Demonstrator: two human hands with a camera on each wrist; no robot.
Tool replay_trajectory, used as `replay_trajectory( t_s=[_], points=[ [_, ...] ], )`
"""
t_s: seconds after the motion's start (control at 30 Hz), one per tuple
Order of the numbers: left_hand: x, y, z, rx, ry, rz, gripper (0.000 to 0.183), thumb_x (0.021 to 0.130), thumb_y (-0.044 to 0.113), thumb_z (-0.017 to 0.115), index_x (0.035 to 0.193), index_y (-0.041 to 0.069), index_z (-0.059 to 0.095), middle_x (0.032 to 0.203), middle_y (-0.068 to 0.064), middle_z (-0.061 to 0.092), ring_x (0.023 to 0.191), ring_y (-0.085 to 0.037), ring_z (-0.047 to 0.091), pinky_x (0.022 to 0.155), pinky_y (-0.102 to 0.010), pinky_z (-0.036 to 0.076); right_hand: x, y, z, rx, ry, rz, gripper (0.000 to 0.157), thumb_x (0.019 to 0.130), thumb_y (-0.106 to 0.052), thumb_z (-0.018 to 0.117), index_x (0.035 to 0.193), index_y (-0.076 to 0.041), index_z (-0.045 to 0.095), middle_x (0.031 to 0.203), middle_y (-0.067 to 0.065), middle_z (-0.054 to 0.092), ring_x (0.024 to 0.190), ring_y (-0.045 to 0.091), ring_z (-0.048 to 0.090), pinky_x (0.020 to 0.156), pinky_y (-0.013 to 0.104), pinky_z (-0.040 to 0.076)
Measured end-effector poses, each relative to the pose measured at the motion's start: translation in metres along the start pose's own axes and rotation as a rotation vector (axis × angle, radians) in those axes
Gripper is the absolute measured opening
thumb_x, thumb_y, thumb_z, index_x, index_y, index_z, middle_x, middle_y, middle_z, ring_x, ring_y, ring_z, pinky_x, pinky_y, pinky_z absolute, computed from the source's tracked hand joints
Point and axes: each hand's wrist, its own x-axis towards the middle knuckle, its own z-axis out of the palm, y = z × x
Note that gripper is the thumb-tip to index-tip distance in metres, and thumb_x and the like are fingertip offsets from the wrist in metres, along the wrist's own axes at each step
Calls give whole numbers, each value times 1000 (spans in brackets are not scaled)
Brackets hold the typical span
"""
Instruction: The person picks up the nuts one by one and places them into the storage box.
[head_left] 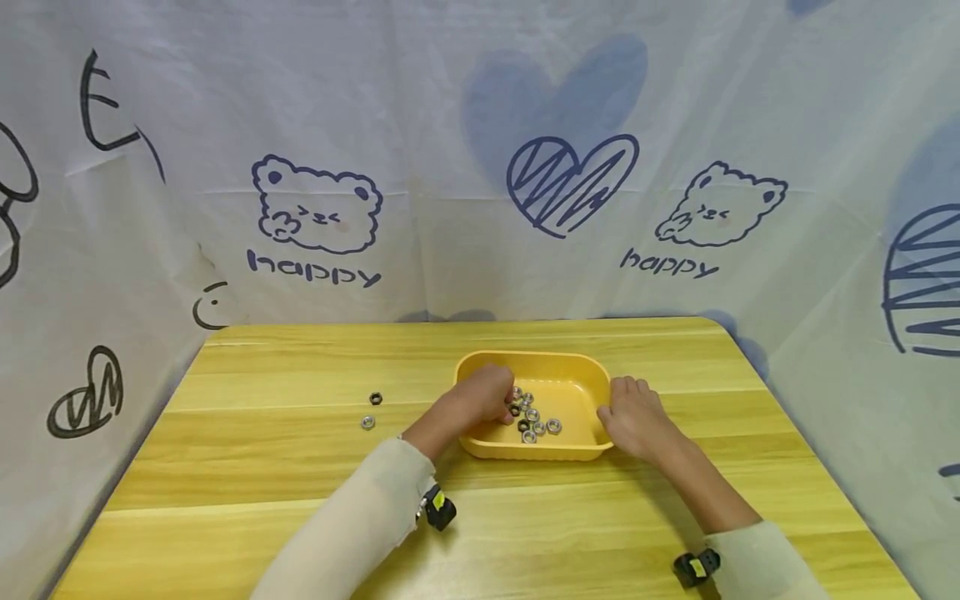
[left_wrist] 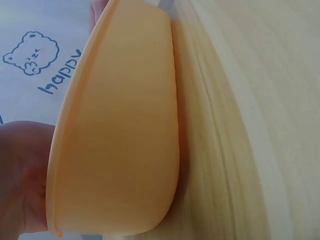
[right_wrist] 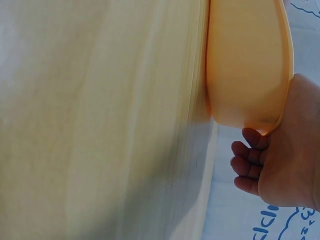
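Note:
A yellow plastic tray (head_left: 577, 452) stands on the table with several silver and black hex nuts (head_left: 532, 415) in its left and middle part. My left hand (head_left: 487, 393) reaches over the tray's left side, its fingers bent down beside the nuts; I cannot tell if it pinches one. In the left wrist view the tray's outer wall (left_wrist: 125, 120) hides those fingertips. My right hand (head_left: 637, 417) grips the right rim, thumb over the inside and fingers (right_wrist: 247, 167) curled outside. To the left on the table lie a black nut (head_left: 376, 398) and a silver nut (head_left: 367, 422).
The wooden table (head_left: 247, 467) has its far edge close to a white cloth (head_left: 450, 250) printed with hearts and bears. More cloth hangs on the left and right sides. A small black camera sits on each wrist, such as the left one (head_left: 439, 508).

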Motion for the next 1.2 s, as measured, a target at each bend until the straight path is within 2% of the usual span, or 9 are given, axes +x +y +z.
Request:
replay_trajectory(
  t_s=[0.1, 0.17, 0.37, 0.5, 0.6, 0.73, 0.87, 1.07, 1.2],
  points=[
    [-4, -1, 1, 53, 23, 28, 56, 81, 11, 88, 57, 18, 38, 57, 6, 28, 55, -10, 28, 52, -24, 23, 0, 0, 1, -4, 11, -4, 33, 104, -23, 43, 116, 8, 47, 102, 18, 48, 95, 33, 41, 84, 47, 37],
    [-8, 0, 2, 113, 51, 38, 58, 82, 14, 88, 57, 19, 35, 56, 6, 26, 55, -10, 28, 52, -24, 22, 0, -1, 1, -8, 18, -5, 36, 104, -23, 43, 117, 10, 48, 104, 19, 49, 96, 34, 42, 84, 48, 38],
    [-15, 2, 2, 311, 119, 52, 53, 86, 27, 85, 57, 20, 41, 57, 6, 31, 58, -11, 32, 56, -26, 28, -1, -1, 2, -15, 19, -5, 39, 104, -24, 43, 120, 11, 47, 107, 21, 50, 97, 35, 43, 85, 49, 38],
    [-18, 1, 2, 368, 142, 50, 34, 90, 27, 81, 66, 19, 58, 62, 6, 54, 65, -13, 50, 74, -32, 44, -2, -2, 3, -12, 16, -5, 37, 104, -23, 43, 119, 10, 48, 106, 20, 50, 97, 34, 43, 85, 49, 38],
    [-22, 0, 2, 397, 147, 44, 19, 96, 22, 71, 79, 17, 67, 80, 2, 71, 82, -19, 64, 89, -40, 48, -2, -1, 4, -18, 18, -7, 34, 104, -22, 43, 117, 9, 48, 104, 19, 49, 95, 34, 42, 84, 48, 38],
    [-29, 1, -1, 402, 149, 45, 13, 101, 17, 62, 90, 13, 70, 96, -4, 76, 93, -24, 64, 89, -41, 46, -2, -1, 5, -18, 29, -11, 31, 104, -21, 43, 114, 8, 49, 101, 18, 48, 93, 33, 41, 82, 48, 38],
    [-36, -1, -3, 392, 163, 63, 10, 101, 19, 65, 98, 11, 71, 101, -5, 75, 95, -24, 62, 89, -40, 45, -3, -3, 4, -7, 39, -16, 30, 103, -20, 44, 112, 8, 49, 100, 17, 48, 93, 33, 42, 82, 47, 37],
    [-42, -8, -4, 351, 157, 64, 16, 103, 22, 66, 115, 13, 69, 117, -4, 72, 113, -25, 61, 102, -44, 45, -3, -3, 3, -10, 48, -23, 29, 103, -19, 45, 111, 9, 49, 99, 18, 49, 91, 33, 42, 80, 46, 37],
    [-46, -12, -6, 303, 169, 74, 16, 104, 21, 63, 118, 12, 66, 121, -5, 69, 117, -25, 58, 106, -45, 44, -2, -3, 4, -7, 61, -24, 31, 101, -19, 45, 111, 10, 49, 101, 20, 50, 93, 34, 43, 82, 49, 39]
  ],
)
